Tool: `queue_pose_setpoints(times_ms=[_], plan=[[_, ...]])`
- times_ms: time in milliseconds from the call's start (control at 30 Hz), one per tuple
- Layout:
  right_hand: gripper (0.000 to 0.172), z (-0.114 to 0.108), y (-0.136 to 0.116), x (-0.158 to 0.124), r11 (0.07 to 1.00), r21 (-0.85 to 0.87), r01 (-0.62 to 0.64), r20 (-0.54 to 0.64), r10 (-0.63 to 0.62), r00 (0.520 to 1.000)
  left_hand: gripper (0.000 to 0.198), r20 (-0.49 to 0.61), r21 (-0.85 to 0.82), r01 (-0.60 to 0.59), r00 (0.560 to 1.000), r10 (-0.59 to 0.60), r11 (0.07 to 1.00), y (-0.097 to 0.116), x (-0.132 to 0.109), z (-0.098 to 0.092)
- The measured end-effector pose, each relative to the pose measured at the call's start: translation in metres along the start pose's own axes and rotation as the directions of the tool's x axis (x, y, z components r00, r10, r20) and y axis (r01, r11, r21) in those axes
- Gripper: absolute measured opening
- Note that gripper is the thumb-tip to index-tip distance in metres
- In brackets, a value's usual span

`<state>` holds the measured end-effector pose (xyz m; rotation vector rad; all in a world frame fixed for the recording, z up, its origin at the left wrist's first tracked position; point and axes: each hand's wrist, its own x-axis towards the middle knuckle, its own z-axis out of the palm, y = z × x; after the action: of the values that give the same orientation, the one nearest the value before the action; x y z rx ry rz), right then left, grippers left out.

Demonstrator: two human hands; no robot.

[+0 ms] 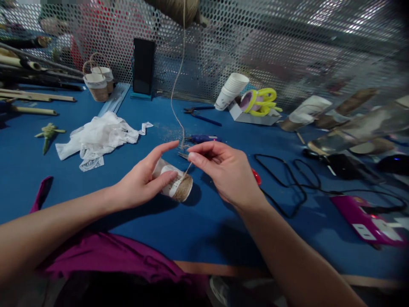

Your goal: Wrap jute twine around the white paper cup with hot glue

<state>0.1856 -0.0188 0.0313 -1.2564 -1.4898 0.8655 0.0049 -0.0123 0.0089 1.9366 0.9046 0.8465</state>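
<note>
My left hand (pixel 145 179) grips a white paper cup (pixel 166 170) lying tilted on its side, thumb across its front and index finger stretched out above it. Brown twine (pixel 183 189) is wound around the end of the cup toward the right. Between thumb and fingertips, my right hand (pixel 230 172) pinches a taut strand of that twine just above the cup. A longer strand (pixel 174 91) runs down from a twine spool (pixel 179 9) at the top to near my right fingertips. Beneath my right hand, a red handle (pixel 256 177) partly shows.
Behind the hands lie a blue glue gun (pixel 204 138) and pliers (pixel 204 117). Crumpled white material (pixel 99 136) is on the left. Stacked paper cups (pixel 231 91) and a phone (pixel 142 66) stand by the mesh panel (pixel 287 47). A black cable (pixel 287 170) and magenta box (pixel 364 219) are right.
</note>
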Motion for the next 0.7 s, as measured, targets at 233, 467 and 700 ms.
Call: queue_pose_setpoints(times_ms=[233,467,700], plan=[[0.011,0.0020,0.0045,0.0023,0.999,0.008,-0.039,0.036,0.039,0.999,0.054,0.019,-0.067,-0.002,1.000,0.003,0.998,0.0018,-0.0012,0.0001],[0.011,0.0038,0.0059,0.0017,0.997,0.044,-0.070,0.058,0.067,0.996,0.050,0.012,-0.085,-0.047,0.999,0.048,0.995,0.0024,-0.0026,0.0003],[0.010,0.0055,0.0067,0.0015,0.995,0.061,-0.084,0.073,0.080,0.994,0.047,-0.014,-0.085,-0.108,0.994,0.108,0.991,0.0015,-0.0034,0.0000]])
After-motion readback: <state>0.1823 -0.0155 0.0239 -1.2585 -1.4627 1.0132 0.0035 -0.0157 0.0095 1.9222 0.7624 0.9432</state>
